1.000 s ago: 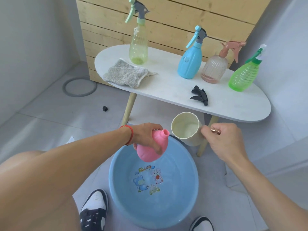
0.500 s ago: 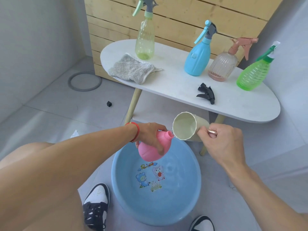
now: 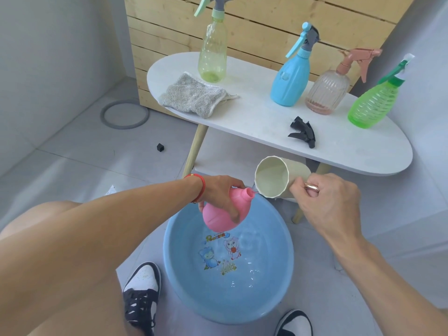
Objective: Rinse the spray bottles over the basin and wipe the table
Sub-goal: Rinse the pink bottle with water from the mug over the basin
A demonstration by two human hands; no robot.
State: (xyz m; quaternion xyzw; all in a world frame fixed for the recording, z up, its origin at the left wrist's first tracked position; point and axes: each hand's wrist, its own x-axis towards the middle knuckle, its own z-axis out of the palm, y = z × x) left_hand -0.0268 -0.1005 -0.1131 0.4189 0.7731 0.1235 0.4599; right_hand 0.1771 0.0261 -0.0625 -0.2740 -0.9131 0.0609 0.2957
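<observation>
My left hand (image 3: 221, 192) grips a pink spray bottle (image 3: 223, 215) with no spray head, tilted over the blue basin (image 3: 274, 282), which holds some water. My right hand (image 3: 327, 200) holds a cream cup (image 3: 278, 177) by its handle, tipped so its rim meets the bottle's open neck. On the white table (image 3: 266, 124) stand a yellow-green bottle (image 3: 213, 57), a blue bottle (image 3: 291, 78), a clear pink bottle (image 3: 329, 90) and a green bottle (image 3: 373, 103). A black spray head (image 3: 303, 132) and a grey cloth (image 3: 194, 95) lie there too.
A wooden slat panel (image 3: 266, 23) stands behind the table. On the tiled floor lie a grey ring (image 3: 124, 114) and a small black cap (image 3: 160, 147). My two shoes (image 3: 141, 294) flank the basin's near edge. A wall closes in the right side.
The cup has tipped further over and moved in until its rim meets the pink bottle's neck. My left hand keeps the bottle over the basin.
</observation>
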